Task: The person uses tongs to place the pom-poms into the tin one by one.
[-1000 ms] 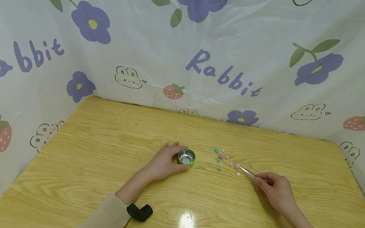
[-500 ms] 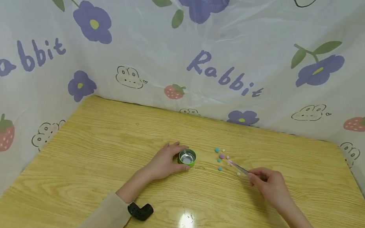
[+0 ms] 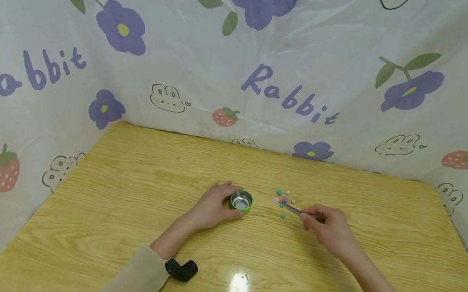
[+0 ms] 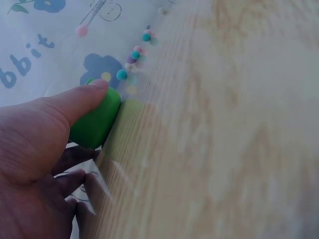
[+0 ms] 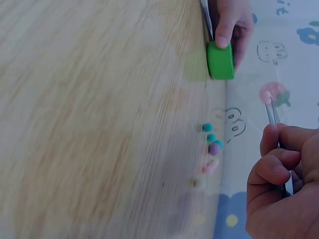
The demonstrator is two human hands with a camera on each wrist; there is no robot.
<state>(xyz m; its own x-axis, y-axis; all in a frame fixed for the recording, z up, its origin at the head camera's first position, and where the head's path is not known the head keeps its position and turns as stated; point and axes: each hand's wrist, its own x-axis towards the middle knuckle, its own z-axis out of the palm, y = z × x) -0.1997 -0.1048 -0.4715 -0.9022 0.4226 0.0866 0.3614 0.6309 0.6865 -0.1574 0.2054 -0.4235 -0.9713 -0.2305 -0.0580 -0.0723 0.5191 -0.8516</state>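
At left I see the left hand [image 3: 208, 208], its grip clamped round one green tin [image 3: 240, 209] on the surface [image 3: 88, 225]; then one pink ball [image 4: 81, 31] in one pair of tweezers [image 3: 294, 210], three blue balls [image 3: 279, 192], one partly behind them, one purple ball [image 3: 285, 200], one white ball [image 3: 288, 192], one loose pink ball [image 3: 293, 201]; right, the right hand [image 3: 331, 230], grip pinching the tweezers; far, patterned cloth [image 3: 200, 69].

Upright green tin [image 5: 221, 62], tweezers [image 3: 293, 210] holding pink ball [image 4: 81, 30], scattered balls [image 3: 285, 200]

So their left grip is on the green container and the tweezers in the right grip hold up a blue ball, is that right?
Not quite: the ball is pink, as the left wrist view shows. The left grip is on the green container, the tweezers in the right grip.
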